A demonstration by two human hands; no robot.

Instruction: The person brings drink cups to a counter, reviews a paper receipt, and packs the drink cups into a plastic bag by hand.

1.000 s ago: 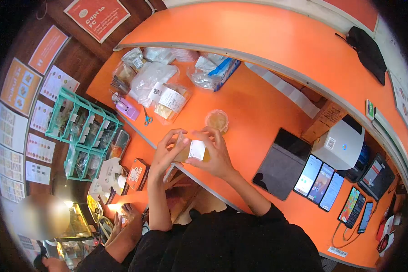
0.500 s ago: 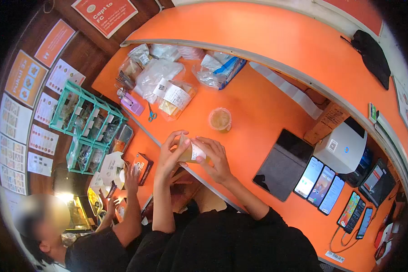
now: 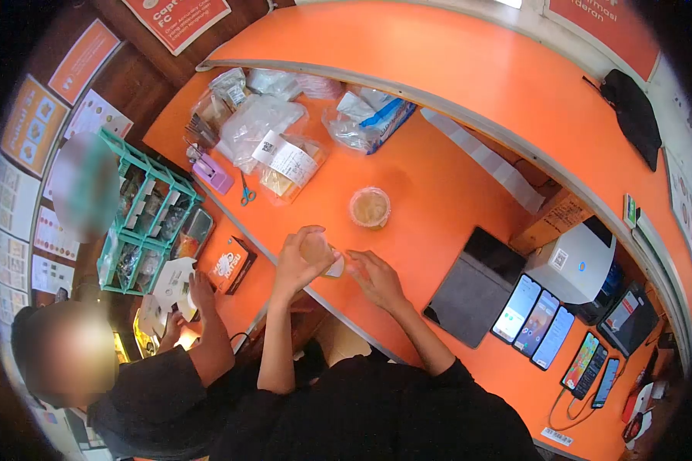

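My left hand [image 3: 291, 269] is closed around a clear plastic cup [image 3: 315, 249] with a yellowish content, held over the front edge of the orange counter. A white label [image 3: 335, 266] shows on the cup's side, partly behind my fingers. Just right of it, my right hand [image 3: 379, 281] is open, fingers curved and apart, with nothing visible in it. Farther back, a second lidded plastic cup [image 3: 370, 207] with a similar content stands on the counter.
Left of the cups lie a bagged order with a receipt [image 3: 291, 163], blue scissors [image 3: 247, 189] and a purple stapler [image 3: 214, 175]. To the right are a dark tablet [image 3: 473, 288], several phones [image 3: 544, 326] and a white printer [image 3: 570, 260]. A co-worker's hands [image 3: 196, 307] hold a white carton at left.
My right hand has come off the labelled cup and moved slightly right, while my left keeps hold. The co-worker's hands have shifted left and down, and another person's blurred head now shows at left.
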